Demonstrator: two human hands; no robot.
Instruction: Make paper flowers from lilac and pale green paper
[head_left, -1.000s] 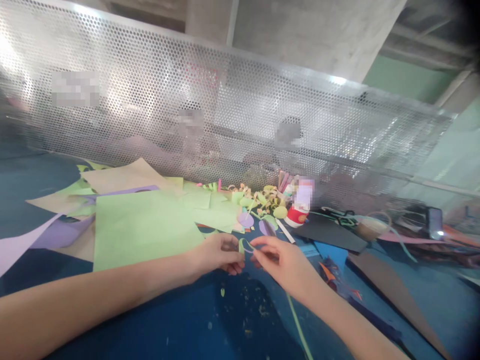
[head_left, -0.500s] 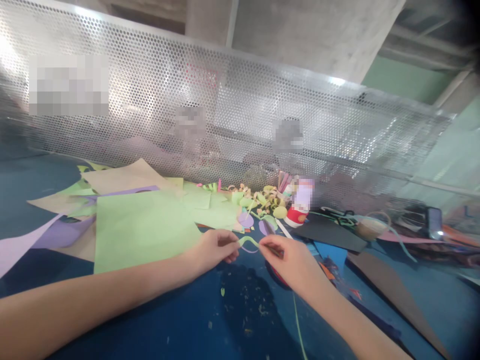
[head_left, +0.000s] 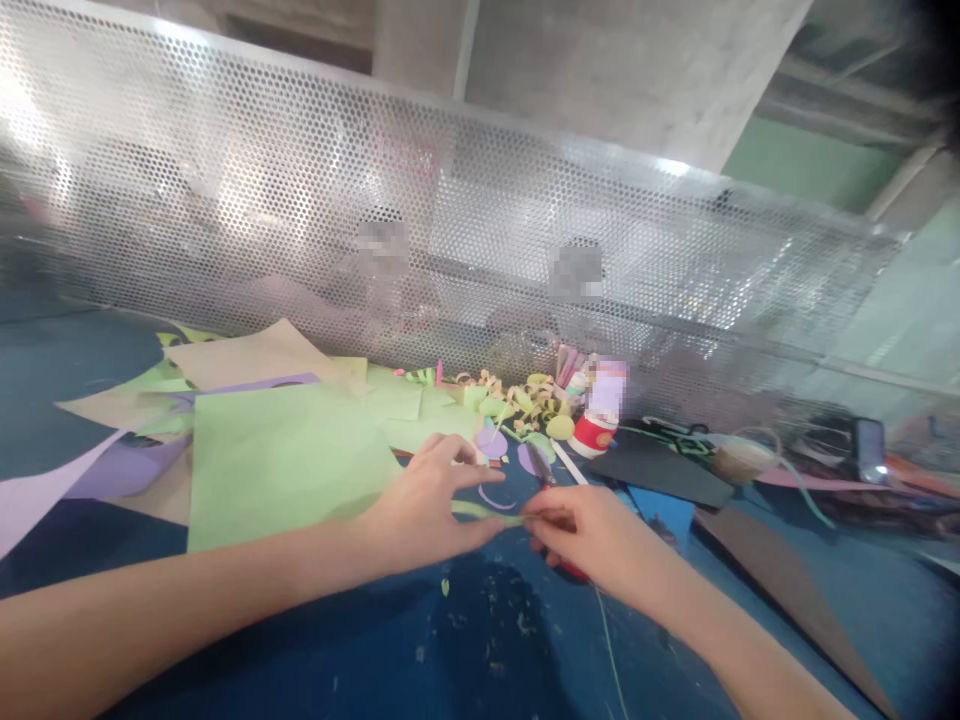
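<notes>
My right hand [head_left: 581,530] pinches a narrow green paper strip [head_left: 480,511] between thumb and fingertips. The strip stretches left, past the thumb of my left hand [head_left: 431,495]. That hand is open, thumb and fingers spread apart above the strip; whether its thumb touches the strip I cannot tell. Red-handled scissors [head_left: 571,571] show below and behind my right hand, partly hidden by it. Between the hands, a thin purple paper curl [head_left: 495,498] lies on the blue table. A long thin green strand [head_left: 611,645] runs toward the near edge below my right wrist.
Green paper sheets [head_left: 277,460] lie on the left over beige and purple ones. Small paper leaves and curls [head_left: 525,400] are heaped at the back, beside a red-and-white bottle [head_left: 593,435]. Black sheets [head_left: 660,468] and a brown one [head_left: 787,590] lie right. A perforated metal panel [head_left: 480,220] stands behind.
My left hand has let go of the green strip's end and spread its fingers. My right hand has moved slightly down, still pinching the strip, which now lies straighter.
</notes>
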